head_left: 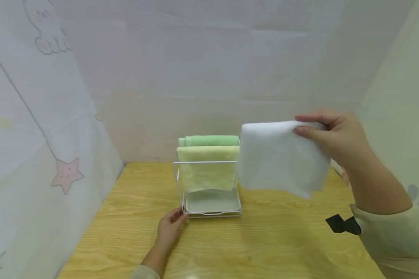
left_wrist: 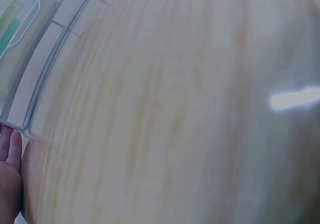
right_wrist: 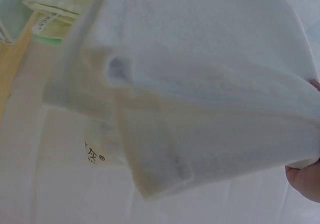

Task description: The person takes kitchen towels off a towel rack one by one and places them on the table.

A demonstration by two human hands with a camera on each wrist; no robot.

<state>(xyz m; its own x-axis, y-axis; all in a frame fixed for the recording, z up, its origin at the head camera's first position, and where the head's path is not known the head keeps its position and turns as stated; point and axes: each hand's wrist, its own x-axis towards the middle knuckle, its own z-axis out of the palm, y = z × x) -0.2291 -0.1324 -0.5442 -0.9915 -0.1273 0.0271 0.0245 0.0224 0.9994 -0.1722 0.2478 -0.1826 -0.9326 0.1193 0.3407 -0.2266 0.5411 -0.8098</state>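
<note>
A white towel (head_left: pixel 279 155), folded over, hangs in the air to the right of the rack. My right hand (head_left: pixel 342 135) pinches its upper right corner between thumb and fingers; the towel fills most of the right wrist view. The white wire towel rack (head_left: pixel 205 162) stands on the table with a pale yellow towel (head_left: pixel 207 174) and a green towel (head_left: pixel 214 140) behind it draped over its bars. At the rack's front left bottom corner, my left hand (head_left: pixel 170 224) holds the frame with thumb and fingertips, seen at the left edge of the left wrist view.
A pale tray (head_left: pixel 213 201) sits in the bottom of the rack. The wooden table (head_left: pixel 272 236) meets a pale cloth backdrop (head_left: pixel 181 77) behind and side walls, the left with a pink star (head_left: pixel 67 175). A black strap end (head_left: pixel 343 224) sticks out near the right sleeve.
</note>
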